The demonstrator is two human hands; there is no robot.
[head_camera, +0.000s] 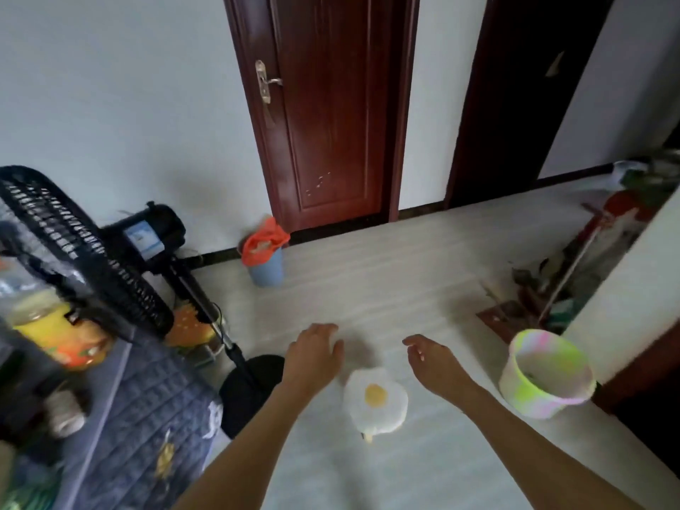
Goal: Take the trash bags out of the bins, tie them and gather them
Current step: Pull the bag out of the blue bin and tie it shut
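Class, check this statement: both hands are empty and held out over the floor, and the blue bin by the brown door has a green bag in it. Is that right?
Not quite. The head view shows the bag in the blue bin is orange, not green. The rest holds: the left hand and right hand are empty over the floor, and the bin stands by the brown door.

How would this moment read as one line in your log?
left hand: open, empty | right hand: open, empty | orange bag: in blue bin | pastel bin: right
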